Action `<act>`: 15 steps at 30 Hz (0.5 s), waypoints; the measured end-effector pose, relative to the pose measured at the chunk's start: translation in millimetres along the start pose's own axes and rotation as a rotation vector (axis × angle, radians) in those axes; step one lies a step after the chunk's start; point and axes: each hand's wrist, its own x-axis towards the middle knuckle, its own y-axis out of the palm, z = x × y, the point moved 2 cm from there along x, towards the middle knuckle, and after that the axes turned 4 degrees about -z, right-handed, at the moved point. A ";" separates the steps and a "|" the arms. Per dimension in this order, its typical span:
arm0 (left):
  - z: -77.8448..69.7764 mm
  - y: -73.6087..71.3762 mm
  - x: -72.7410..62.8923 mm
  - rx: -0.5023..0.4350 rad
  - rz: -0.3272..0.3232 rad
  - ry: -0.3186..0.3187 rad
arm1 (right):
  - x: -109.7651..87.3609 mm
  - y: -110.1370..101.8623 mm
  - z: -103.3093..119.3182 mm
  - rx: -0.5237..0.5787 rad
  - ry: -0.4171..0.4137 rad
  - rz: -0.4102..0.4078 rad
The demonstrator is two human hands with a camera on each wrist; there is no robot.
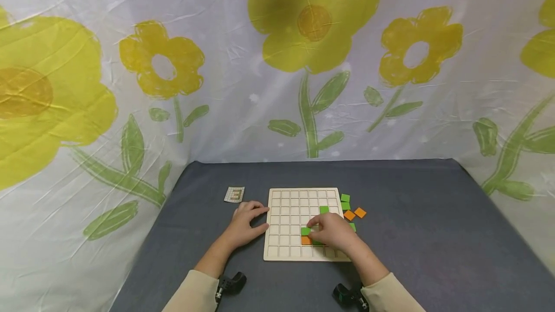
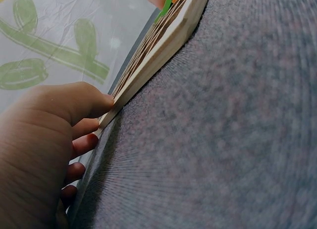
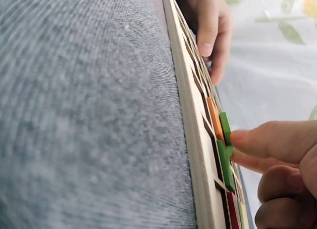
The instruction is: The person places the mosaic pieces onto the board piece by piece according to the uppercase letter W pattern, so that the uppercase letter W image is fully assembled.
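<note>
A pale wooden grid board (image 1: 282,253) lies on the dark grey cloth. My left hand (image 1: 246,225) rests at its left edge, thumb and fingertips touching the side, as the left wrist view shows too. Over the board's lower middle, my right hand (image 1: 336,231) pinches a green square tile (image 3: 225,126) between thumb and index finger. That tile sits just above an orange tile (image 1: 306,240). Beside the orange one lies another green tile (image 3: 225,164), and a red tile (image 3: 232,209) follows in the same row, hidden under the hand in the head view.
Right of the board lie loose green tiles (image 1: 345,198) and orange tiles (image 1: 360,212). One more green tile (image 1: 323,209) sits higher on the board. A small pattern card (image 1: 234,194) lies at the upper left. Behind the table hangs a flowered curtain (image 1: 243,124).
</note>
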 end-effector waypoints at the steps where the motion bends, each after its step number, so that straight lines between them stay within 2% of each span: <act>1: 0.4 0.1 0.0 0.003 -0.001 -0.001 | 0.3 0.3 -0.1 -0.002 0.002 -0.006; 15: -0.9 -0.7 0.6 0.005 0.010 -0.021 | 0.9 2.5 -1.9 0.000 0.046 -0.101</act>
